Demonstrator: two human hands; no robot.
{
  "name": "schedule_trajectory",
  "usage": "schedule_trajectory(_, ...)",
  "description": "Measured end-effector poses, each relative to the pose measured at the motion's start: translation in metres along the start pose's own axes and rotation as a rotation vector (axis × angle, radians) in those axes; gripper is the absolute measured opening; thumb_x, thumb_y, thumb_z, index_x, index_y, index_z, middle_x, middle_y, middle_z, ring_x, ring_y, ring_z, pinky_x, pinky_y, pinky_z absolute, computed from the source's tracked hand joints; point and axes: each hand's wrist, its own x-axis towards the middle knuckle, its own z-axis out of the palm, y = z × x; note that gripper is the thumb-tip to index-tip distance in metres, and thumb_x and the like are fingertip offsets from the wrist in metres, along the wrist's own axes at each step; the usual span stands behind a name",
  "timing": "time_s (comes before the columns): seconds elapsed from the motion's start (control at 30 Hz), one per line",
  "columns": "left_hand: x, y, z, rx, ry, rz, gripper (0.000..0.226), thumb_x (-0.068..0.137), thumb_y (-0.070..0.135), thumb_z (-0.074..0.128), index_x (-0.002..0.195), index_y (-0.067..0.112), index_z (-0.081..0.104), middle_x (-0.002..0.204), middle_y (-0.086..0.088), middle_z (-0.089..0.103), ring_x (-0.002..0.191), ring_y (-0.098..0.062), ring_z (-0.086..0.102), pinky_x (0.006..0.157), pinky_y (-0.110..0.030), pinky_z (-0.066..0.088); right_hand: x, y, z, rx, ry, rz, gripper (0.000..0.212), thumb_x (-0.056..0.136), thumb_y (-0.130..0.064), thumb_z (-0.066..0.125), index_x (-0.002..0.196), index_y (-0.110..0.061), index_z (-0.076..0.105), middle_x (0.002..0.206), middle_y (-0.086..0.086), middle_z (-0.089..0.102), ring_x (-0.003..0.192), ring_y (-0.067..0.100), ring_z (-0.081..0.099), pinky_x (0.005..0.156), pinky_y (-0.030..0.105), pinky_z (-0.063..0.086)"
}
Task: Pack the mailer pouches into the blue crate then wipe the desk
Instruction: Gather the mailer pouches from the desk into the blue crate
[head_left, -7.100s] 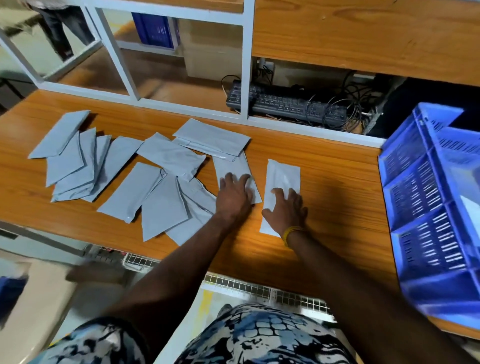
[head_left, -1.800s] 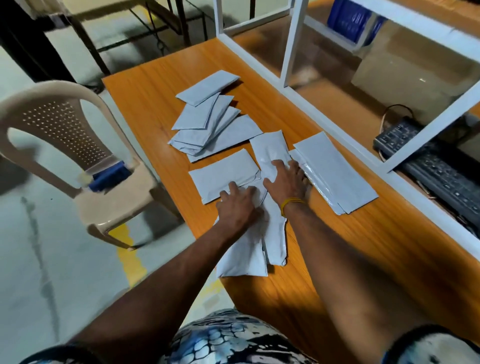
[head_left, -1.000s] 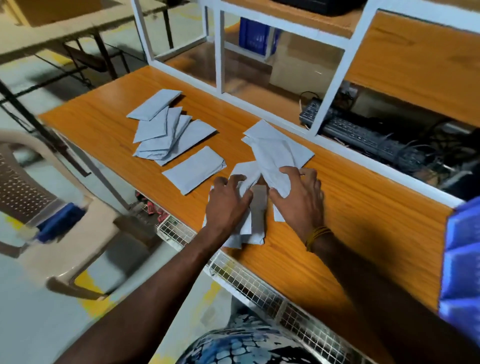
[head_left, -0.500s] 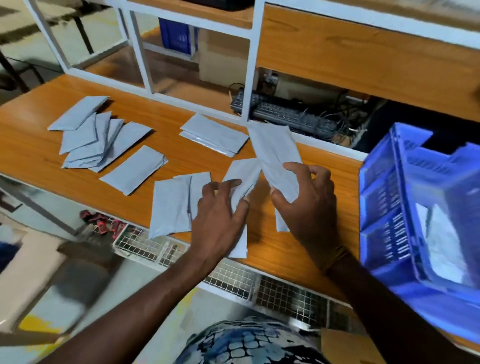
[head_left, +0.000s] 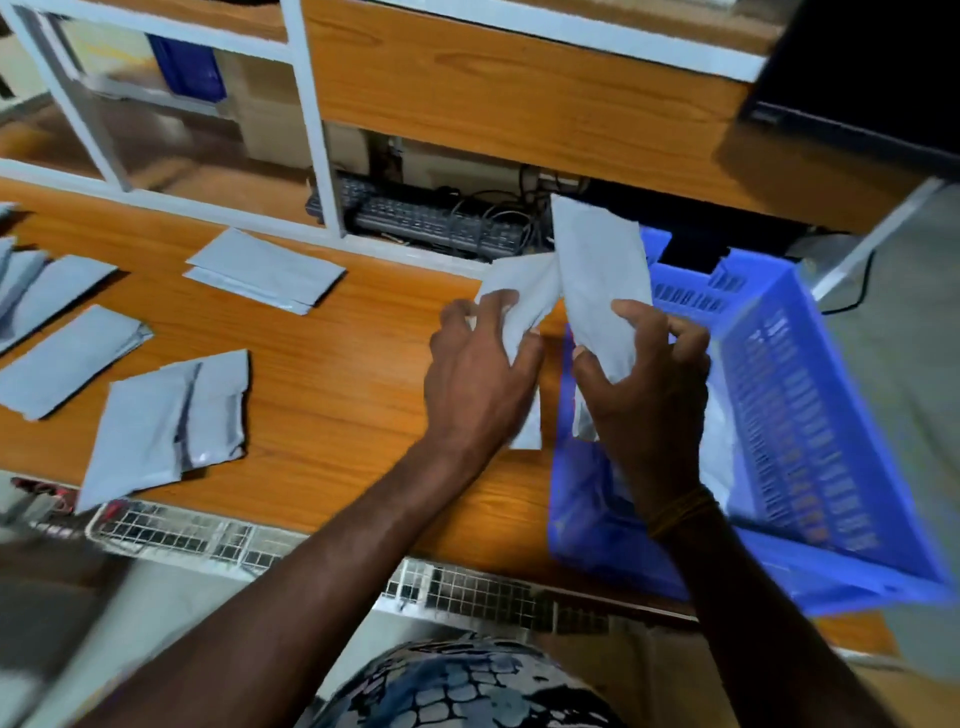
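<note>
My left hand (head_left: 478, 374) grips a grey mailer pouch (head_left: 519, 291) lifted off the desk, just left of the blue crate (head_left: 800, 415). My right hand (head_left: 649, 384) holds another grey pouch (head_left: 597, 270) upright over the crate's near-left corner. Something pale lies inside the crate, partly hidden by my right hand. More grey pouches stay on the wooden desk (head_left: 337, 374): a pair (head_left: 166, 421) near the front edge, a stack (head_left: 265, 270) by the back rail, and several (head_left: 52, 322) at the far left.
A white frame (head_left: 317, 119) and wooden shelf rise behind the desk, with a black keyboard (head_left: 426, 218) and cables under the shelf. A dark monitor (head_left: 857, 73) sits at the top right. A wire mesh tray (head_left: 208, 535) runs under the desk's front edge.
Both hands have lifted their pouches off the desk and carried them right, to the crate's left side. The view has swung right, bringing the crate closer.
</note>
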Motion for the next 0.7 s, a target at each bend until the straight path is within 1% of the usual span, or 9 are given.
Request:
schedule_trajectory(0.07, 0.007, 0.027, 0.030, 0.013, -0.031, 0.022, 0.046, 0.093, 0.045, 0.055, 0.137, 0.035, 0.047, 0.136, -0.004, 0.040, 0.122, -0.030, 0.044, 0.091, -0.040, 0.044, 0.015, 0.027, -0.010, 0.000, 0.041, 0.036, 0.055, 0.078, -0.052, 0.056, 0.127, -0.025, 0.056, 0.122, 0.011, 0.046, 0.108, 0.036, 0.053, 0.084, 0.042, 0.046)
schedule_trajectory(0.13, 0.014, 0.050, 0.062, 0.043, -0.072, 0.035, 0.046, 0.092, 0.046, 0.055, 0.136, 0.034, 0.047, 0.135, -0.005, 0.040, 0.121, -0.032, 0.045, 0.088, -0.039, 0.043, 0.031, 0.056, -0.015, -0.027, 0.061, 0.076, 0.053, 0.079, -0.047, 0.063, 0.128, -0.026, 0.057, 0.123, 0.011, 0.047, 0.109, 0.037, 0.053, 0.084, 0.043, 0.047)
schedule_trajectory(0.2, 0.021, 0.067, 0.094, 0.081, -0.119, 0.037, 0.048, 0.091, 0.047, 0.055, 0.135, 0.032, 0.047, 0.135, -0.008, 0.041, 0.120, -0.034, 0.045, 0.090, -0.041, 0.043, 0.044, 0.086, -0.016, -0.072, 0.066, 0.106, 0.053, 0.080, -0.044, 0.068, 0.128, -0.025, 0.057, 0.125, 0.013, 0.048, 0.111, 0.038, 0.053, 0.083, 0.044, 0.048)
schedule_trajectory(0.27, 0.026, 0.079, 0.125, 0.133, -0.163, 0.034, 0.049, 0.091, 0.048, 0.055, 0.136, 0.031, 0.047, 0.134, -0.010, 0.042, 0.120, -0.037, 0.045, 0.093, -0.044, 0.043, 0.053, 0.115, -0.012, -0.116, 0.051, 0.137, 0.054, 0.080, -0.044, 0.069, 0.128, -0.023, 0.057, 0.125, 0.015, 0.049, 0.109, 0.040, 0.054, 0.081, 0.045, 0.049)
schedule_trajectory(0.37, 0.030, 0.088, 0.169, 0.257, -0.202, 0.046, 0.048, 0.094, 0.048, 0.052, 0.138, 0.029, 0.047, 0.137, -0.012, 0.043, 0.122, -0.040, 0.044, 0.098, -0.046, 0.039, 0.062, 0.155, -0.003, -0.167, -0.003, 0.194, 0.056, 0.080, -0.047, 0.068, 0.128, -0.021, 0.056, 0.123, 0.017, 0.050, 0.109, 0.041, 0.054, 0.082, 0.048, 0.049)
schedule_trajectory(0.43, 0.033, 0.089, 0.191, 0.349, -0.241, 0.069, 0.049, 0.094, 0.046, 0.052, 0.138, 0.026, 0.048, 0.139, -0.014, 0.043, 0.124, -0.041, 0.043, 0.098, -0.047, 0.038, 0.065, 0.176, 0.003, -0.221, -0.077, 0.247, 0.058, 0.081, -0.050, 0.067, 0.130, -0.022, 0.054, 0.126, 0.018, 0.048, 0.112, 0.043, 0.053, 0.085, 0.049, 0.048)
schedule_trajectory(0.53, 0.039, 0.079, 0.218, 0.491, -0.338, 0.077, 0.048, 0.094, 0.044, 0.052, 0.136, 0.021, 0.049, 0.139, -0.016, 0.042, 0.123, -0.042, 0.044, 0.097, -0.046, 0.039, 0.067, 0.202, 0.013, -0.317, -0.269, 0.315, 0.059, 0.086, -0.052, 0.064, 0.134, -0.023, 0.049, 0.136, 0.022, 0.040, 0.118, 0.046, 0.046, 0.094, 0.050, 0.042)
schedule_trajectory(0.63, 0.042, 0.062, 0.237, 0.561, -0.419, 0.024, 0.045, 0.096, 0.042, 0.050, 0.135, 0.018, 0.050, 0.140, -0.018, 0.041, 0.125, -0.043, 0.043, 0.100, -0.046, 0.038, 0.071, 0.220, 0.025, -0.311, -0.447, 0.358, 0.058, 0.087, -0.049, 0.064, 0.136, -0.022, 0.047, 0.141, 0.022, 0.033, 0.122, 0.046, 0.041, 0.099, 0.050, 0.036)
schedule_trajectory(0.7, 0.045, 0.053, 0.243, 0.582, -0.520, -0.050, 0.046, 0.097, 0.040, 0.049, 0.138, 0.018, 0.048, 0.143, -0.017, 0.038, 0.129, -0.042, 0.041, 0.104, -0.046, 0.036, 0.072, 0.229, 0.034, -0.302, -0.528, 0.360, 0.059, 0.086, -0.049, 0.064, 0.136, -0.023, 0.047, 0.142, 0.020, 0.031, 0.124, 0.044, 0.040, 0.101, 0.051, 0.035)
